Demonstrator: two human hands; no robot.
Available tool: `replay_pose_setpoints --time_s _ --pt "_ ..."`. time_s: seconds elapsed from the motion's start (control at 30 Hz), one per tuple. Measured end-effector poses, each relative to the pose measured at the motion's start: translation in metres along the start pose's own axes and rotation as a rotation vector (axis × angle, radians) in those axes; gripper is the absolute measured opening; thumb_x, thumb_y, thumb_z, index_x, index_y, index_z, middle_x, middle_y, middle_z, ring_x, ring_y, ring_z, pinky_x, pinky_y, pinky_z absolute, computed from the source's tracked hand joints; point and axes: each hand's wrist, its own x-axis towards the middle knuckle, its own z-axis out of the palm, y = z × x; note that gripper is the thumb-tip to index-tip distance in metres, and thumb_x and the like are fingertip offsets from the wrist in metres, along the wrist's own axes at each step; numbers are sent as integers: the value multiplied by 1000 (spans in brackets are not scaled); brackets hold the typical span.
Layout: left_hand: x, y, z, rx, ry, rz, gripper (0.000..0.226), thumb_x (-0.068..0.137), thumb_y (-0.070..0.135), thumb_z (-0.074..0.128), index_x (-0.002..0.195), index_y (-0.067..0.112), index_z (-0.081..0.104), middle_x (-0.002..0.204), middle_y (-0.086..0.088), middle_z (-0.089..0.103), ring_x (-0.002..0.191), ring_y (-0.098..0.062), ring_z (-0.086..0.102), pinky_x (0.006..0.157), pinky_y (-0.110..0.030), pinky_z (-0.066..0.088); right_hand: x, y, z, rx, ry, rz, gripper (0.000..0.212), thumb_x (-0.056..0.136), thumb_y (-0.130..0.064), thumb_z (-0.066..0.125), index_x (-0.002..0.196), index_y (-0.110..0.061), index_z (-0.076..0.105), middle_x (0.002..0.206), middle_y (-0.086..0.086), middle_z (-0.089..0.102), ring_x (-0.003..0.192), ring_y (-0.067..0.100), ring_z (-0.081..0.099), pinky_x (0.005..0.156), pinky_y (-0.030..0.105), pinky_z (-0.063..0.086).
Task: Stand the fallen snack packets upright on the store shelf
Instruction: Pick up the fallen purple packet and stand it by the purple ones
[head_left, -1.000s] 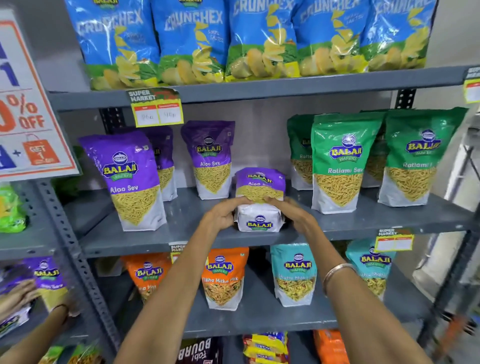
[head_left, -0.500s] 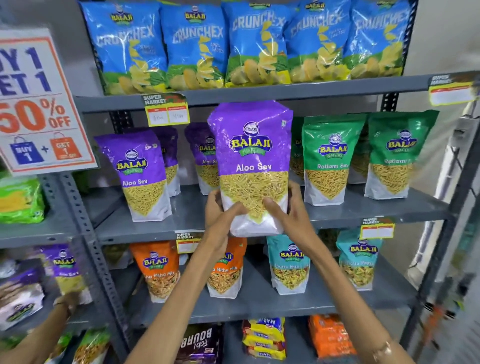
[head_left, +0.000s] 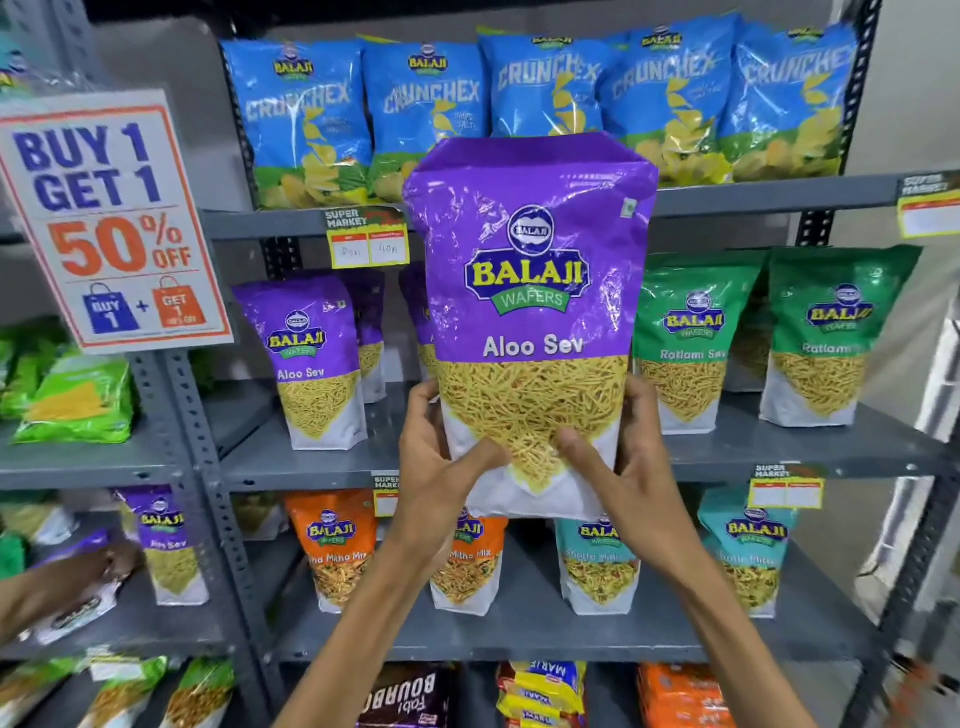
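Observation:
I hold a purple Aloo Sev packet (head_left: 530, 291) upright in the air, close to the camera and in front of the middle grey shelf (head_left: 311, 462). My left hand (head_left: 441, 467) grips its lower left side, thumb across the white base. My right hand (head_left: 623, 467) grips the lower right side the same way. Another purple Aloo Sev packet (head_left: 311, 364) stands upright on that shelf to the left; more purple packets behind are partly hidden by the one I hold.
Green Ratlami Sev packets (head_left: 691, 338) stand at the shelf's right. Blue Crunchex bags (head_left: 545, 88) line the shelf above, orange and teal packets (head_left: 337, 551) the shelf below. A promo sign (head_left: 109, 218) hangs at left. Another person's hand (head_left: 78, 577) reaches into the left rack.
The purple packet lay flat on the middle shelf under both hands. It has been lifted off, turned upright and brought up toward the camera.

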Motion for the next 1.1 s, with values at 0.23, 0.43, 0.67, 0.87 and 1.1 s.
replay_pose_setpoints --time_s 0.23,0.43,0.67,0.87,1.1 --pt "13 -35 -35 99 38 -67 74 64 -13 79 129 6 47 119 -14 74 110 -27 72 92 -40 61 2 51 3 -89 -45 110 57 90 -30 72 136 -27 39 131 -4 63 125 13 63 104 39 51" --pt "63 -85 -84 176 126 -166 80 58 -28 80 125 5 51 113 -8 77 107 -25 73 88 -40 62 43 142 31 -156 22 204 61 89 -6 76 128 -34 38 130 -1 63 117 5 66 101 33 54" --pt "142 -126 -131 293 219 -219 79 61 -29 78 126 6 52 130 -24 68 125 -39 64 102 -49 54 110 219 75 -165 21 270 53 91 -10 74 126 -23 38 116 -19 63 97 -21 62 88 22 49" --pt "168 -151 -160 299 239 -239 78 73 -22 77 142 0 48 140 -20 65 127 -30 64 99 -40 59 141 259 90 -140 32 336 54 90 -12 77 126 -15 38 117 -17 58 99 -17 61 87 10 50" --pt "177 -160 -173 296 219 -269 73 76 -18 78 141 3 51 126 -14 71 112 -22 71 88 -29 63 150 273 90 -50 37 485 57 85 -19 83 125 -6 44 106 -6 64 93 -4 61 66 6 53"
